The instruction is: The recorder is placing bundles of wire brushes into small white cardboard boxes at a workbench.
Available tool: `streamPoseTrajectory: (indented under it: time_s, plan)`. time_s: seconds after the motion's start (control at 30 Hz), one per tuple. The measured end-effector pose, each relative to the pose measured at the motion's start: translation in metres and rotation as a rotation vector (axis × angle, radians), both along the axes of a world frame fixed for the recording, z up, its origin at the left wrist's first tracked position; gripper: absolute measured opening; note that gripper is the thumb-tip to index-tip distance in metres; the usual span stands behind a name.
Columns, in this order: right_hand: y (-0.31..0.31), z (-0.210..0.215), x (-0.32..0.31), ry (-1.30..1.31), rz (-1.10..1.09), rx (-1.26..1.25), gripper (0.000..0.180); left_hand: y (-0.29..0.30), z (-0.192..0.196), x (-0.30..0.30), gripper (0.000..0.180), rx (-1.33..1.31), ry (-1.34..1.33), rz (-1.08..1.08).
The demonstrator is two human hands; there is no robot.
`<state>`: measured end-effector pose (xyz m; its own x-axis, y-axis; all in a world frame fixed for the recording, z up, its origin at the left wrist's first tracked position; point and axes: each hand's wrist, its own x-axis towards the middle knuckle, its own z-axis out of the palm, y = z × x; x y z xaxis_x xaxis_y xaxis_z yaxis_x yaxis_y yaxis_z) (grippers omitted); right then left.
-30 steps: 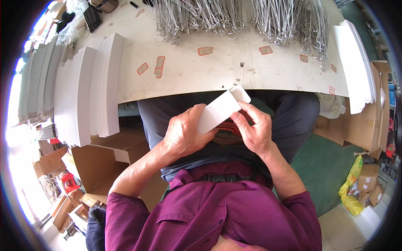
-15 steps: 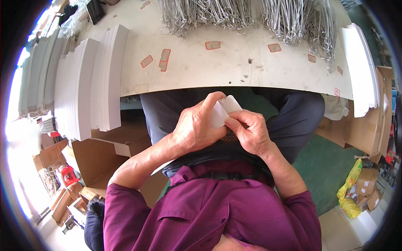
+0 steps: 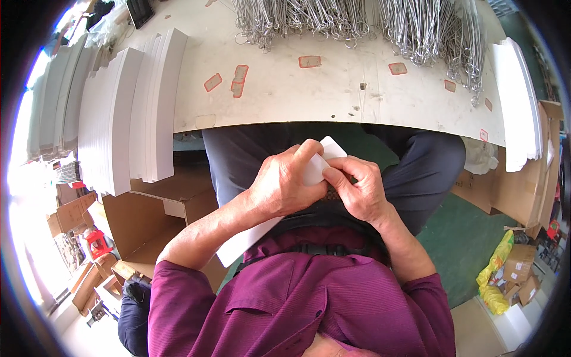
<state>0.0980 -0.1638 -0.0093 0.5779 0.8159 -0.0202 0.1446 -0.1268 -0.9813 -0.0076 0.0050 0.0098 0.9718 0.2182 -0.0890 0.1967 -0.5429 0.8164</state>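
Note:
Over my lap, just in front of the table edge, both hands work on a long, flat white strip [image 3: 247,243], perhaps card or plastic. Its rounded upper end pokes out beyond my fingers, and the other end emerges beneath my left forearm. My left hand [image 3: 286,181] is wrapped round it, with one finger bent over the top. Close beside it, my right hand [image 3: 361,189] pinches the strip's edge between thumb and fingers. A white flap shows between the hands; whether it is a fold or a second piece, I cannot tell.
On the table [image 3: 267,101], bundles of metal rods with looped ends [image 3: 428,33] lie at the back. Stacks of white strips stand at the left [image 3: 107,125] and the right [image 3: 516,104]. An open cardboard box [image 3: 140,223] sits below left, with more cardboard [image 3: 520,190] at right.
More of the strip's lower end now shows below my left forearm. Both hands keep their hold with small finger shifts, and the view has moved slightly.

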Motion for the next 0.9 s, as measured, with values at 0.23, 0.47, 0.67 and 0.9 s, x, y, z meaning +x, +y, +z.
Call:
streamPoseTrajectory:
  time_s: [0.23, 0.47, 0.67, 0.9]
  plan:
    - [0.004, 0.006, -0.009, 0.305, -0.178, 0.105, 0.053, 0.000, 0.002, -0.002, 0.045, 0.088, -0.049, 0.008]
    - [0.001, -0.004, -0.009, -0.017, -0.102, 0.015, 0.035, -0.005, -0.003, -0.002, 0.048, 0.074, -0.030, 0.013]
    - [0.006, -0.003, -0.004, -0.355, -0.099, 0.106, 0.037, -0.010, -0.001, -0.001, 0.059, 0.039, -0.040, 0.044]
    - [0.008, 0.002, -0.001, -0.474, -0.064, 0.158, 0.030, -0.013, 0.000, -0.004, 0.087, 0.010, 0.036, 0.136]
